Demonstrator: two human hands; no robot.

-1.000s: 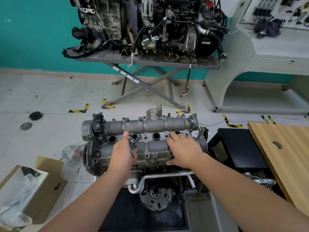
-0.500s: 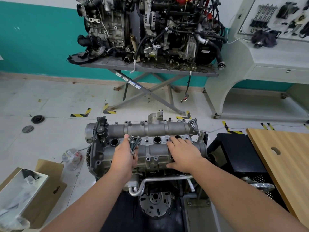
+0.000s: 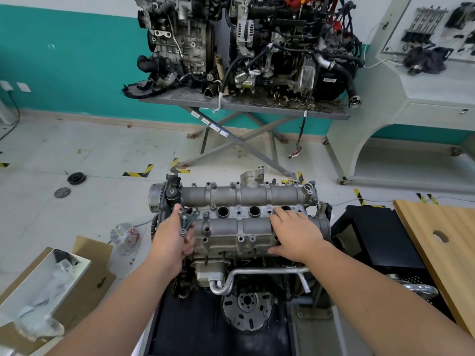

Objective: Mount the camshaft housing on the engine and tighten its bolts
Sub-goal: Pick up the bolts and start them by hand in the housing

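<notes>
The housing (image 3: 241,214) is seated on top of the engine (image 3: 231,255), its long axis running left to right across the view, plug holes facing up. A bundle of bolts (image 3: 187,219) is gripped by the curled fingers of the left hand (image 3: 171,238) at the housing's left end, while the right hand (image 3: 295,236) is laid flat, fingers straight, on its right half. Open floor (image 3: 102,155) lies beyond and to the left; a wooden bench (image 3: 442,242) stands close on the right, a cardboard box (image 3: 84,276) near left.
</notes>
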